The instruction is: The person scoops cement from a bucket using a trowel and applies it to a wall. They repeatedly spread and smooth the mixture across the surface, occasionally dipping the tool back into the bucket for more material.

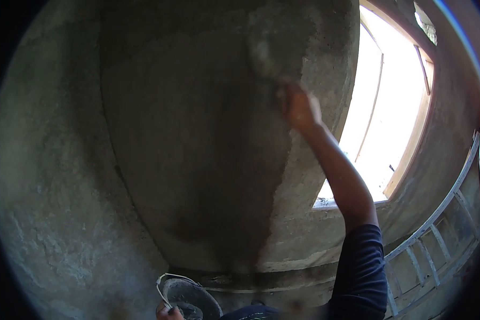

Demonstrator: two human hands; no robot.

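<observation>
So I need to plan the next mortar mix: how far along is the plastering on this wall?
The dark, wet plaster patch already covers the wall's middle. The right hand works a blurred trowel at the patch's upper edge, while the left hand holds the mortar pan. Lighter wall to the left and the strip by the window remain unplastered.

A building site: bare wet-plastered wall [197,160], unglazed window frame [410,154], ladder [437,234].
</observation>
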